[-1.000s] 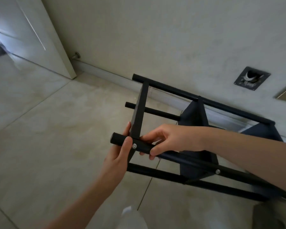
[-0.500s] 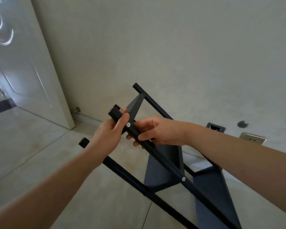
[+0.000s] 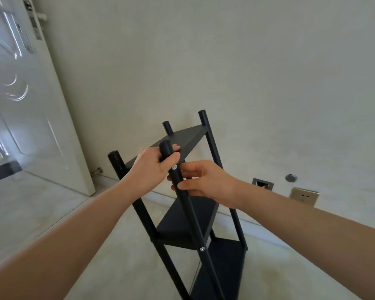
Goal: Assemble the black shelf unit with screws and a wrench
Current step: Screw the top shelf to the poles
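Shelf unit [image 3: 183, 226] stands upright, left hand [image 3: 154, 167] and right hand [image 3: 206, 180] gripping its near post [image 3: 178, 182].

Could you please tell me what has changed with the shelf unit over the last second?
The shelf unit has been swung from lying on its side to standing upright. The left hand and right hand still grip the same near post by its top screw.

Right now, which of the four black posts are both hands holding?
The nearest post, the one with the silver screw: left hand grips its top, right hand just below. The other three stand untouched.
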